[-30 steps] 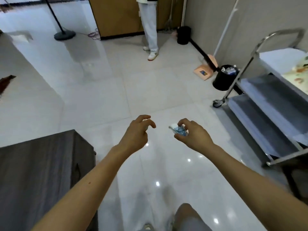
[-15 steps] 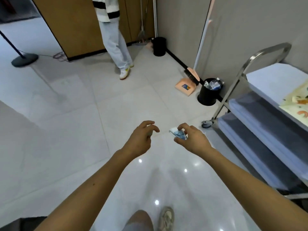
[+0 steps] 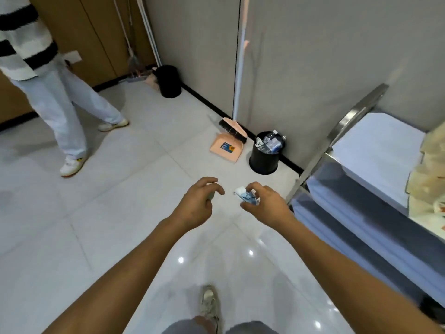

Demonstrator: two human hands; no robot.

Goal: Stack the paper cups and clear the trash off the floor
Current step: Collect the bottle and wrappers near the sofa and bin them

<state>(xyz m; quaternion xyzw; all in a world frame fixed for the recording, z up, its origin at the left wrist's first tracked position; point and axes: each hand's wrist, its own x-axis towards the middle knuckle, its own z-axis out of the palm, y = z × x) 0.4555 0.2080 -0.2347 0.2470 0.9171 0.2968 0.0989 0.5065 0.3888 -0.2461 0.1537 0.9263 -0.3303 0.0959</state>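
Note:
My right hand (image 3: 267, 204) pinches a crumpled blue and white wrapper (image 3: 246, 195) over the tiled floor. My left hand (image 3: 198, 202) hovers beside it with curled fingers, and a small grey piece (image 3: 210, 195) shows under them, mostly hidden. A black trash bin (image 3: 263, 158) with several wrappers inside stands against the wall, ahead and slightly right of both hands. No paper cups are in view.
A pink dustpan (image 3: 225, 149) and broom (image 3: 234, 130) lean by the bin. A second black bin (image 3: 169, 81) stands in the far corner. A steel cart (image 3: 356, 169) with padded shelves fills the right side. A person (image 3: 60, 107) stands at left. My shoe (image 3: 209, 304) is below.
I have walked and turned toward the wall: the bin, broom and cart are much closer and nearer centre. The dark table at left has left the view. Both hands keep their poses.

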